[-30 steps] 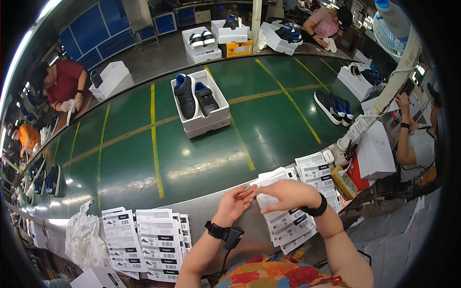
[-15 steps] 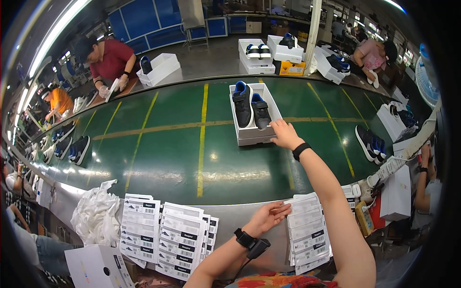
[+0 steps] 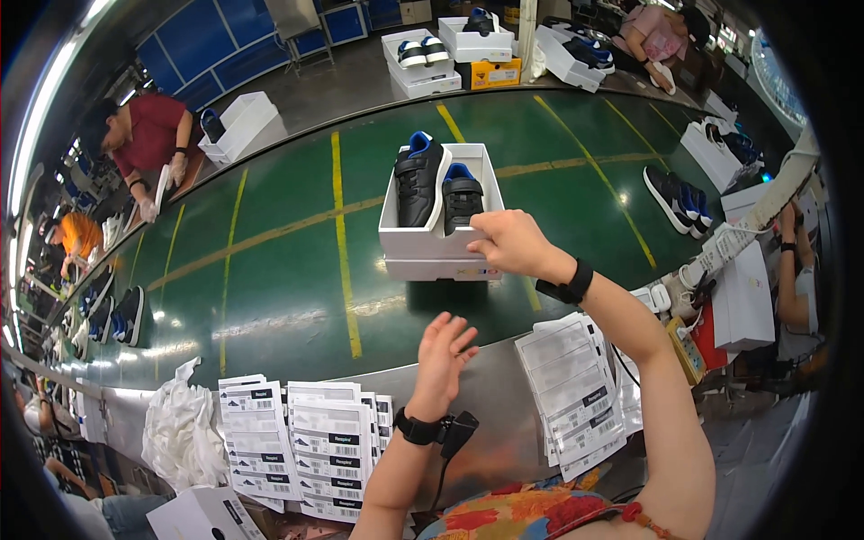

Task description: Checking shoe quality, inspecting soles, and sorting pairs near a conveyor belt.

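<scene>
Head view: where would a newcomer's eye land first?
Probably the open white box of black, blue-lined shoes, centre, on the green belt, with the right hand at its near right corner. Then the empty left hand below it, and white label sheets on the metal ledge, lower left.

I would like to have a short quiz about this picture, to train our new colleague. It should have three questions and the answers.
1. Which of the wearer's hands touches the white box on the green surface?
2. True or false: the left hand holds a label sheet.
3. Fill in: the shoes in the box look mainly black, with ____ colour inside.

Key:
1. The right hand.
2. False; the left hand is empty.
3. Blue.
</scene>
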The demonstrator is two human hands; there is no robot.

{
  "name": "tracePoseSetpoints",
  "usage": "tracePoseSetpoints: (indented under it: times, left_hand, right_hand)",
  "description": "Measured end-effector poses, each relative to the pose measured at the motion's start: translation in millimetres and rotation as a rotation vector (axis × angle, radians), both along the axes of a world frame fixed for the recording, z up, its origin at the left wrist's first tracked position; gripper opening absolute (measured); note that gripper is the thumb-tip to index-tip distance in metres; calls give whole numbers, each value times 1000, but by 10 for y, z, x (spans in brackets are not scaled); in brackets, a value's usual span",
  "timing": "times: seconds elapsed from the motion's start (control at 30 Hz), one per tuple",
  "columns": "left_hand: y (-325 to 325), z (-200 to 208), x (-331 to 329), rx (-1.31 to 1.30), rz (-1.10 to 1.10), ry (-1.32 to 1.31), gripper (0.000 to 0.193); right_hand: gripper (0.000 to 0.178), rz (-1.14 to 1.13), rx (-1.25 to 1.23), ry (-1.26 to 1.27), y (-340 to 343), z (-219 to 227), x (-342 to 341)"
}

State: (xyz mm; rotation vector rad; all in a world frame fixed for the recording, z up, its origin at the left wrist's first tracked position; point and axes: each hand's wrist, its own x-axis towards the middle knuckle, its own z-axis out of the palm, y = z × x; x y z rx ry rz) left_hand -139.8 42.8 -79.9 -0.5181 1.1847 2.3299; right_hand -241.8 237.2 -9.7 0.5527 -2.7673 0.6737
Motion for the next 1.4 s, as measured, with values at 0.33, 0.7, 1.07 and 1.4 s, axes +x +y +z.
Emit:
tracePoseSetpoints:
  times: [0.33,0.7,1.07,1.4]
  left_hand:
    - [146,-51,-434,-114,210,215,22]
    - [135,-151,-552,-5,77,120,18]
    - [3,-465,-700,-27,-60,98,27]
    - [-749,643,-839,-1101,-85,726,54]
  right_hand:
    - [24,-29,-129,-71,-21,98,594]
    - [21,-47,-153,148,45,-180,560]
    - [19,-153,-329,125,310,-55,452]
    - [15,-65,-173,92,361,-177,601]
